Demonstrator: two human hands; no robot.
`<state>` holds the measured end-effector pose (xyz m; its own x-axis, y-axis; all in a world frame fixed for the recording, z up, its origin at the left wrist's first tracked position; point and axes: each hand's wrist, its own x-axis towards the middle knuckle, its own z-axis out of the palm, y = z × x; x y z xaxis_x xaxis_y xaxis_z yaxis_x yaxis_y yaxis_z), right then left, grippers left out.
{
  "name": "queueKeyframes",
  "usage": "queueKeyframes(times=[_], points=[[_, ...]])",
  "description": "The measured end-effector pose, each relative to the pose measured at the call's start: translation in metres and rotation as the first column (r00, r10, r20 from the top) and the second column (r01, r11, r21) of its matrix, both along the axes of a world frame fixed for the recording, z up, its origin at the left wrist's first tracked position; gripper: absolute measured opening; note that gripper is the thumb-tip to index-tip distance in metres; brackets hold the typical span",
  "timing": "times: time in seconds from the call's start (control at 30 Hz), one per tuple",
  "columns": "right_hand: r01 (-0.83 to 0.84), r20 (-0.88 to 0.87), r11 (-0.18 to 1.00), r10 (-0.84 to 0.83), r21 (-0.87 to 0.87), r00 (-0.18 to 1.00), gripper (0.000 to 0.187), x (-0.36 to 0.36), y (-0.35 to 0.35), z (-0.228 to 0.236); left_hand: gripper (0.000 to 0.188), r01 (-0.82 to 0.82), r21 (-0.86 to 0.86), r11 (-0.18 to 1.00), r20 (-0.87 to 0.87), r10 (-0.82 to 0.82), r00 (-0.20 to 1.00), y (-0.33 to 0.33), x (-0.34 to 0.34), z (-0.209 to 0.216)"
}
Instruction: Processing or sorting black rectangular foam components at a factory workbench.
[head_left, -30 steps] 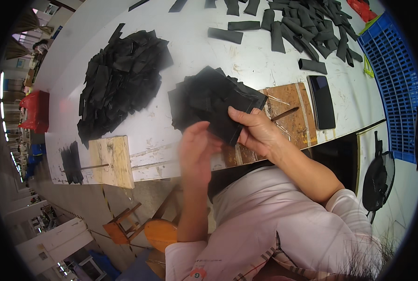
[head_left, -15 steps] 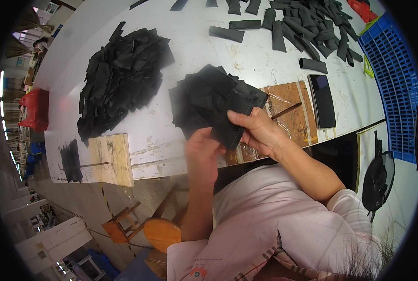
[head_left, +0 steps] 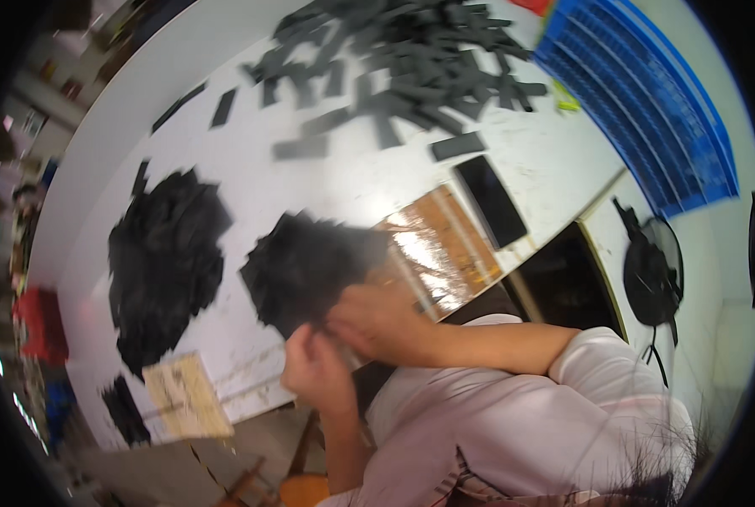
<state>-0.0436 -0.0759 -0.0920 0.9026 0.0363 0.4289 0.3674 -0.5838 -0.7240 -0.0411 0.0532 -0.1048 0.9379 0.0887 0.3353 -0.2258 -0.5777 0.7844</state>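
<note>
My left hand and my right hand meet at the near edge of a heap of black fabric pieces. The fingers of both are curled in, pinching a black fabric piece between them. Motion blurs it, and most of the piece is hidden by the fingers or merges with the heap. Right of the heap lies a brown board with a shiny clear film and pale tape strips. A larger pile of black fabric pieces spreads to the left.
At the back lie many black folded strips. A dark phone rests beside the brown board. A blue plastic crate stands at the right, near a black mesh bag. A pale wooden board sits at the front left edge.
My view has swung, so the table appears turned and lower. Both hands remain together at the fabric. The fabric piece, earlier spread out over my right fingers, is now mostly hidden.
</note>
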Motion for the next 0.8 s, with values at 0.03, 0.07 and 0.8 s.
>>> queueKeyframes(times=[0.03, 0.07, 0.8], points=[[0.009, 0.013, 0.995, -0.011, 0.1, 1.0, 0.012, 0.002, 0.005, 0.0, 0.012, 0.029, -0.042, 0.999, 0.014, -0.028, 0.999, -0.001, 0.0, -0.002], [0.018, 0.029, 0.98, -0.025, 0.198, 0.999, 0.012, 0.002, 0.007, 0.001, 0.012, 0.06, -0.084, 0.995, 0.027, -0.058, 0.998, -0.004, -0.001, -0.003], [-0.059, -0.219, 0.585, 0.392, 0.809, 0.894, 0.011, -0.005, -0.018, -0.016, 0.032, 0.039, -0.931, 0.363, -0.226, -0.658, 0.719, -0.004, 0.004, 0.029]])
